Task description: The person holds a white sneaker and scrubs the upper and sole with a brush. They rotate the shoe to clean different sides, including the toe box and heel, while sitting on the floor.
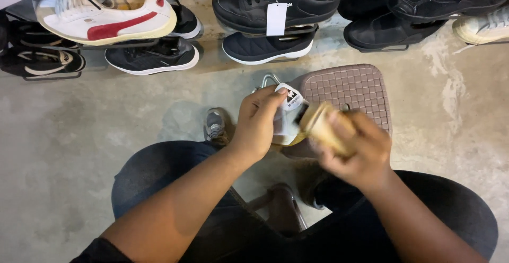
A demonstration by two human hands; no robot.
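My left hand (pixel 258 122) grips a white sneaker (pixel 289 115) by its heel, holding it over my lap. A black tab shows on the back of the shoe. My right hand (pixel 354 154) is closed around a wooden-handled brush (pixel 324 126), blurred with motion, with its end against the sneaker's heel. A metal coil (pixel 269 77) sticks up from behind the shoe.
A brown woven-top plastic stool (pixel 350 88) stands just beyond my hands. Along the far wall, wire racks hold a white and red sneaker (pixel 106 19), several black shoes (pixel 281 0) and a white tag (pixel 276 19). My knees and one grey-shod foot (pixel 214 125) are on the concrete floor.
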